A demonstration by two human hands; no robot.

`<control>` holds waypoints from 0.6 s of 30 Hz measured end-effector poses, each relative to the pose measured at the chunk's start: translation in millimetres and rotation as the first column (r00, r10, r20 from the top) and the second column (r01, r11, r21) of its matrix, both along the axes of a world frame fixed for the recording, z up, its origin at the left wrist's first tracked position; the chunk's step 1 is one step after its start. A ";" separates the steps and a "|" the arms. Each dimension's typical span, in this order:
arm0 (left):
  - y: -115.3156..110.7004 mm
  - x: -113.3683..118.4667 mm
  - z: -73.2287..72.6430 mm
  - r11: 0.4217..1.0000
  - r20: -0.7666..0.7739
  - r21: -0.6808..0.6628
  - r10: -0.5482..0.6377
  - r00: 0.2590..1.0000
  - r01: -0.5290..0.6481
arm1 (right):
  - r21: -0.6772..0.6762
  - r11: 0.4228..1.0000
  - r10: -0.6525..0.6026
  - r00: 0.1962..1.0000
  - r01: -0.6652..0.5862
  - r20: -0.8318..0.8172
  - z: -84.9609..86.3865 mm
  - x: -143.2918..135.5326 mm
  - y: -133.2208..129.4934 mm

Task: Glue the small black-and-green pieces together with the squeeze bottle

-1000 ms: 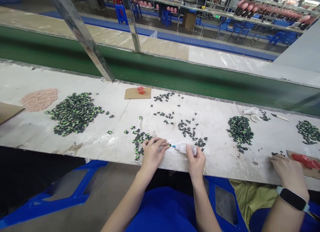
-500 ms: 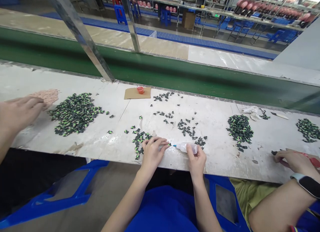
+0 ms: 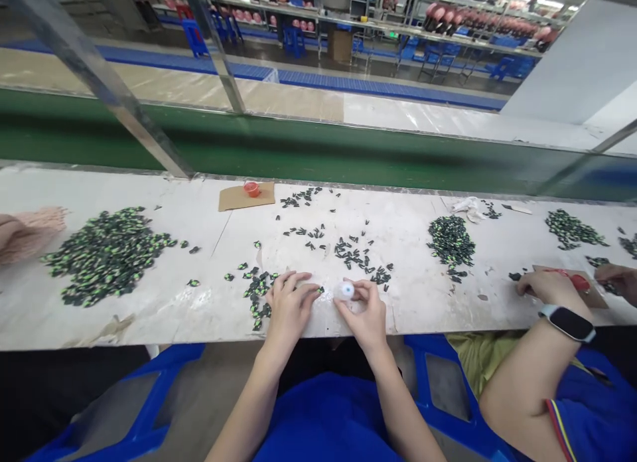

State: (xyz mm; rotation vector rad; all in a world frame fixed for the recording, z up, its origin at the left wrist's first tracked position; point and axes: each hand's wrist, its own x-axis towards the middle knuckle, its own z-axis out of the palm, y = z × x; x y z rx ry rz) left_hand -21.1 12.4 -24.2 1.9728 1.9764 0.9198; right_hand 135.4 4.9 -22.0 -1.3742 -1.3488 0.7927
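My left hand [image 3: 290, 305] pinches a small black-and-green piece [image 3: 320, 290] between thumb and fingertips, low over the white table [image 3: 199, 316]. Just right of it, my right hand [image 3: 365, 312] grips a small translucent bottle [image 3: 347, 290], whose pale blue tip points up toward the camera. Beside my left hand lies a loose cluster of black-and-green pieces [image 3: 256, 286]. Beyond my right hand, small black pieces [image 3: 352, 253] are scattered.
A red cup [image 3: 251, 189] sits on cardboard [image 3: 231, 198] at the back. Large piles of black-and-green pieces lie left [image 3: 112, 249] and right [image 3: 450, 239]. Co-workers' hands are at far left [image 3: 8, 228] and right [image 3: 550, 288]. A metal post [image 3: 134, 127] slants behind the table.
The bottle in my right hand has turned from lying sideways to pointing upward and has moved away from the piece in my left hand. The camera view has shifted to the right.
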 end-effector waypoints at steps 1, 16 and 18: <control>-0.6 -1.2 0.0 1.000 0.007 -0.002 0.001 1.000 -0.001 | -0.013 1.000 0.002 0.999 -0.001 0.042 -1.8 -2.0 0.4; -18.1 -16.5 15.7 1.000 0.391 0.024 -0.027 0.920 0.019 | 0.053 0.974 0.150 0.797 -0.222 0.585 18.0 118.1 22.6; -20.1 -15.0 18.4 1.000 0.404 0.019 -0.024 0.915 0.018 | 0.029 0.975 0.160 0.785 -0.220 0.598 14.5 117.5 26.2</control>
